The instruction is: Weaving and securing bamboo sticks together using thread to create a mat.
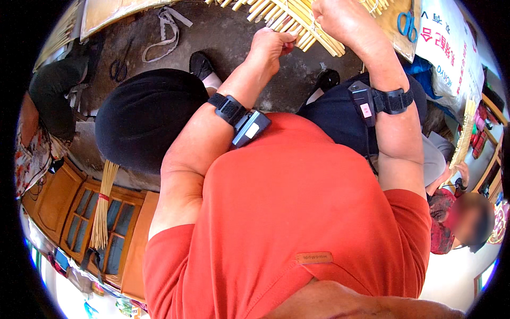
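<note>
A mat of pale straw-coloured stalks point(297, 20), laid crosswise over one another, lies at the top edge of the view. My left hand point(270, 47) is closed at the mat's near left edge, thumb and fingers pinched beside the stalk ends. What it pinches is too small to make out. Over the mat's right part my right hand point(336, 20) is curled closed, and its fingers hide whatever they hold. The upper part of the mat runs out of view.
Blue-handled scissors point(407, 26) lie on a board right of the mat. A white printed sack point(449, 58) stands beyond. Dark scissors point(118, 69) and a pale strap point(169, 33) are on the floor. A tied stalk bundle point(103, 204) is at left. Other people sit on both sides.
</note>
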Tool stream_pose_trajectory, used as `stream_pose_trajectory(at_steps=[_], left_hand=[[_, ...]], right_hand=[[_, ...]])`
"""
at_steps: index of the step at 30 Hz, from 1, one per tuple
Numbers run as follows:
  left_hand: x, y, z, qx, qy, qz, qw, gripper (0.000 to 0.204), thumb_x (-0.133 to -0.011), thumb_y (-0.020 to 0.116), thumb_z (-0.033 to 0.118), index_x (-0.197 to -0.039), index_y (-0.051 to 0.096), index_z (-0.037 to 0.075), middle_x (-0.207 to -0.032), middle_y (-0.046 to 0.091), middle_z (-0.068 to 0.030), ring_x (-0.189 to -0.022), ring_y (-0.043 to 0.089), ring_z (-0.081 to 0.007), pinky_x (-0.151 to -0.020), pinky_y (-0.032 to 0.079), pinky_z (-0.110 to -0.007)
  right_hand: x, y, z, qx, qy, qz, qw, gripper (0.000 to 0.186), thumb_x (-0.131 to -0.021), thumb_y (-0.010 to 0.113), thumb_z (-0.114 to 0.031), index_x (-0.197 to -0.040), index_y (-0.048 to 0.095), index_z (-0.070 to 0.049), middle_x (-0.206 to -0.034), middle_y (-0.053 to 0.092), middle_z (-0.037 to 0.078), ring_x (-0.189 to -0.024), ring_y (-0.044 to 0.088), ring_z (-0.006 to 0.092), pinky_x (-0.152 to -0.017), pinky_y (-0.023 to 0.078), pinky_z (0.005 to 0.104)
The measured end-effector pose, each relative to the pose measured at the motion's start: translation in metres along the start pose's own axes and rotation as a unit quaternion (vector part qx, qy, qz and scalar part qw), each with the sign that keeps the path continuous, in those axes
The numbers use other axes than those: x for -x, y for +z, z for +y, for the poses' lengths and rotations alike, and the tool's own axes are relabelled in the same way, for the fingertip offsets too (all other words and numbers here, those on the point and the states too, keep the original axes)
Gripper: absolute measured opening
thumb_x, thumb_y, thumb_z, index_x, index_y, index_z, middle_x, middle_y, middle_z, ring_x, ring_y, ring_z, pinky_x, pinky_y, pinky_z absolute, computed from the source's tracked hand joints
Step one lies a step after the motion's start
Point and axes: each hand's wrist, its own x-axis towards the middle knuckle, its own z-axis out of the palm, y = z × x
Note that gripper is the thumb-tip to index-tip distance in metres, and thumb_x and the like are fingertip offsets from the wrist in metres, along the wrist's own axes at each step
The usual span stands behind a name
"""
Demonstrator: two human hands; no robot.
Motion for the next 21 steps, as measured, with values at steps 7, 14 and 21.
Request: stream_pose_trajectory(at_steps=[7,14,21], left_hand=[[0.005,0.006,0.000,0.017,0.007,0.014,1.000,0.008,-0.082,0.073,0.002,-0.080,0.065,0.001,-0.069,0.062,-0.0047,-0.060,0.058,-0.0151,-0.059,0.048,-0.030],[-0.002,0.005,-0.005,0.015,0.005,0.028,0.999,0.011,-0.081,0.073,0.002,-0.075,0.065,0.001,-0.069,0.061,-0.0059,-0.061,0.057,-0.0174,-0.061,0.046,-0.033],[-0.004,0.003,-0.007,-0.018,0.015,0.021,0.999,0.008,-0.083,0.072,0.005,-0.079,0.067,-0.001,-0.072,0.062,-0.0068,-0.064,0.057,-0.0180,-0.063,0.046,-0.034]], right_hand=[[-0.003,0.005,0.001,0.039,-0.017,-0.002,0.999,0.018,-0.074,0.061,-0.010,-0.079,0.072,0.003,-0.078,0.066,0.028,-0.077,0.068,0.0425,-0.069,0.054,0.0489],[-0.013,0.024,0.004,0.114,-0.072,0.012,0.991,0.017,-0.072,0.061,-0.009,-0.077,0.073,0.002,-0.076,0.067,0.026,-0.074,0.069,0.0406,-0.065,0.055,0.0473],[-0.009,0.044,0.004,0.172,-0.084,0.010,0.981,0.018,-0.082,0.061,-0.014,-0.090,0.074,-0.005,-0.082,0.071,0.019,-0.079,0.071,0.0338,-0.069,0.057,0.0440]])
